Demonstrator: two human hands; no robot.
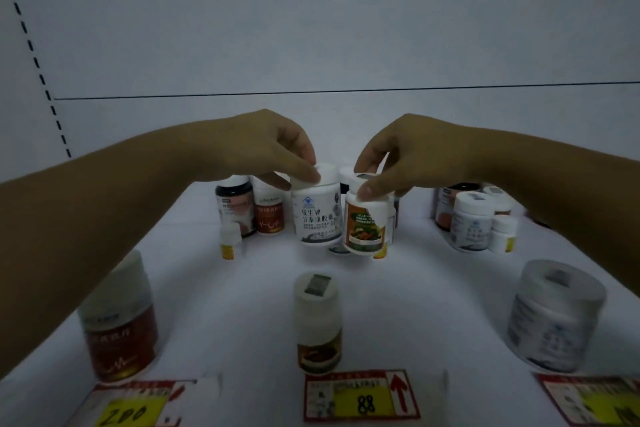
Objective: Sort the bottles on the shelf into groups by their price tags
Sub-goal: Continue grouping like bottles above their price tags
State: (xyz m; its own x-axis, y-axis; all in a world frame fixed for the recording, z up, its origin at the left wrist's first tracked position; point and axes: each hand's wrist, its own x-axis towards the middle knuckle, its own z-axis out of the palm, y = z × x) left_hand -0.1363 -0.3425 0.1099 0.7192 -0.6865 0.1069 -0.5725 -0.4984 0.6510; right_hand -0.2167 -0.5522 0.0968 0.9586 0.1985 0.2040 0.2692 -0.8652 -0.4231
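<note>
My left hand (268,149) grips the cap of a white bottle with Chinese lettering (317,215) at mid-shelf. Beside it, my right hand (394,156) pinches the cap of a white bottle with an orange and green label (365,225), which hangs slightly tilted. Price tags line the shelf front: a yellow "200" tag (130,407) at the left, an "88" tag (360,397) in the middle, and a third tag (595,399) at the right, its number cut off.
A red-labelled jar (117,329) stands behind the 200 tag, a small brown-labelled bottle (318,322) behind the 88 tag, a white jar (554,315) at the right. More bottles cluster at back left (249,208) and back right (474,218). A shelf wall stands behind.
</note>
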